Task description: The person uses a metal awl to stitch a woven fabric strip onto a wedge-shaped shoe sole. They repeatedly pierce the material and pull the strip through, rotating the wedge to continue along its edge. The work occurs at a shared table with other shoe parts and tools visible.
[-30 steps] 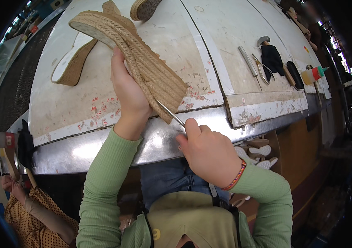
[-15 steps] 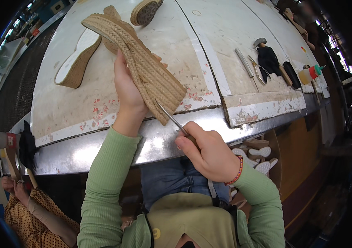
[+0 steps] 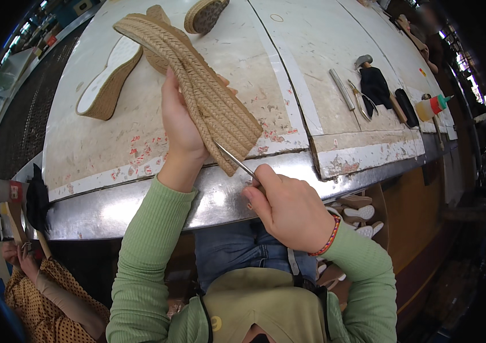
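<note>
My left hand (image 3: 185, 123) is wrapped around a tan wedge shoe sole (image 3: 220, 108) covered in braided jute, holding it up over the table's front edge. Its thick heel end points toward me. In my right hand (image 3: 291, 208) is a slim metal awl-like tool (image 3: 237, 159), gripped in closed fingers. The tool's tip meets the braided side near the heel end, by the line between the edge braid and the rows beside it. Whether the tip has gone under the braid, I cannot tell. The tool's handle is hidden in my fist.
Another wedge sole (image 3: 109, 83) lies on the left of the white table (image 3: 266, 68), and a patterned shoe piece (image 3: 206, 16) lies beyond. At right are a hammer (image 3: 363, 60), pliers (image 3: 363, 103), a metal rod (image 3: 342, 90) and a glue bottle (image 3: 432, 107). A co-worker's hands (image 3: 20, 257) show at lower left.
The tool's bent tip, seen lying on the braid before, now shows less at the same spot. My right hand has shifted slightly; my left hand keeps its hold on the sole.
</note>
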Motion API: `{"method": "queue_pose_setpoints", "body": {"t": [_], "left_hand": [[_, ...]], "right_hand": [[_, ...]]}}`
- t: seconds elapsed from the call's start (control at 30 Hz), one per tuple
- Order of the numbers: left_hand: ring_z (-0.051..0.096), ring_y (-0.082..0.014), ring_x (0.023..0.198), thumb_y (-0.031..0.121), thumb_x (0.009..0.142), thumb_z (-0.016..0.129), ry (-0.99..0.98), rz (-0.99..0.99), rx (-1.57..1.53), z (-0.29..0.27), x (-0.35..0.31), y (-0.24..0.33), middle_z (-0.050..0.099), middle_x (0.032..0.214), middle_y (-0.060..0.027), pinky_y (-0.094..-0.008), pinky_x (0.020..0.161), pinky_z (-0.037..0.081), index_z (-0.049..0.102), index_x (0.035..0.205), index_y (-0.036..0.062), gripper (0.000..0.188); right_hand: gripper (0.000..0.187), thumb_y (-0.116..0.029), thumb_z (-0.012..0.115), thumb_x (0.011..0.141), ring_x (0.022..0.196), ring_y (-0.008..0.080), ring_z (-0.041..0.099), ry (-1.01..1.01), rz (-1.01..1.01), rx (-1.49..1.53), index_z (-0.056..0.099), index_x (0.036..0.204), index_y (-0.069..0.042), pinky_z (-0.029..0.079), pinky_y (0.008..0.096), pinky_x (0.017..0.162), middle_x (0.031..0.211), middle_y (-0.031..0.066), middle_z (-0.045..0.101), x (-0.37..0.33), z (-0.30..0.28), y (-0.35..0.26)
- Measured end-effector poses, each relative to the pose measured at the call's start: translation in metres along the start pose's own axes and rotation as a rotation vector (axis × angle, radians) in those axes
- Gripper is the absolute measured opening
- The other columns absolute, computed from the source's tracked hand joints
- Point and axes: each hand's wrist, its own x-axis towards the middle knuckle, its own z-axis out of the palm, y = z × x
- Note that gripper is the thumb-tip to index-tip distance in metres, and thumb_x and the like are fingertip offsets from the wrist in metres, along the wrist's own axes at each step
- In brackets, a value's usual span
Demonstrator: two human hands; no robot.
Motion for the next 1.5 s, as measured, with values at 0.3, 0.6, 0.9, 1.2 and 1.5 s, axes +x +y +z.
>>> {"method": "queue_pose_setpoints", "body": {"t": [0.3, 0.6, 0.9, 1.2, 1.5], "left_hand": [[0.065, -0.0280, 0.085, 0.045, 0.100, 0.020, 0.147, 0.123, 0.220, 0.012, -0.008, -0.002, 0.062, 0.093, -0.0165, -0.0390, 0.073, 0.056, 0.051, 0.106, 0.0042, 0.051], [0.066, -0.0257, 0.079, 0.044, 0.102, 0.026, -0.007, 0.017, -0.018, -0.001, -0.001, -0.001, 0.062, 0.087, -0.0137, -0.0373, 0.071, 0.056, 0.050, 0.107, 0.0040, 0.047], [0.065, -0.0258, 0.079, 0.045, 0.102, 0.027, 0.046, 0.014, -0.019, -0.001, 0.000, 0.000, 0.062, 0.086, -0.0133, -0.0374, 0.071, 0.055, 0.052, 0.103, 0.0042, 0.048], [0.064, -0.0245, 0.077, 0.047, 0.101, 0.028, 0.149, 0.063, 0.040, 0.008, -0.005, 0.000, 0.061, 0.085, -0.0128, -0.0365, 0.071, 0.055, 0.051, 0.104, 0.0046, 0.048], [0.064, -0.0243, 0.077, 0.048, 0.101, 0.028, 0.094, -0.034, -0.029, 0.002, 0.000, 0.003, 0.061, 0.087, -0.0126, -0.0379, 0.071, 0.056, 0.052, 0.104, 0.0053, 0.049]], "right_hand": [[0.020, -0.019, 0.054, 0.095, 0.059, 0.0391, 0.059, 0.003, 0.034, -0.001, 0.046, 0.093, -0.001, 0.046, 0.0474, 0.053, 0.062, 0.0163, 0.059, -0.004, 0.011, 0.007], [0.022, -0.020, 0.055, 0.095, 0.058, 0.0395, 0.058, -0.004, 0.022, 0.195, 0.047, 0.088, -0.001, 0.044, 0.0459, 0.052, 0.059, 0.0176, 0.055, -0.018, -0.022, 0.001], [0.020, -0.017, 0.051, 0.098, 0.056, 0.0407, 0.054, 0.023, -0.029, 0.514, 0.045, 0.089, 0.000, 0.038, 0.0446, 0.052, 0.059, 0.0182, 0.052, -0.009, 0.015, 0.004], [0.023, -0.022, 0.054, 0.096, 0.057, 0.0376, 0.061, 0.160, -0.007, 0.006, 0.045, 0.091, -0.002, 0.047, 0.0458, 0.047, 0.060, 0.0183, 0.057, -0.010, 0.036, 0.002], [0.023, -0.022, 0.054, 0.096, 0.053, 0.0340, 0.057, 0.030, 0.045, 0.406, 0.047, 0.091, 0.000, 0.043, 0.0410, 0.050, 0.063, 0.0175, 0.057, -0.026, 0.000, 0.007]]}}
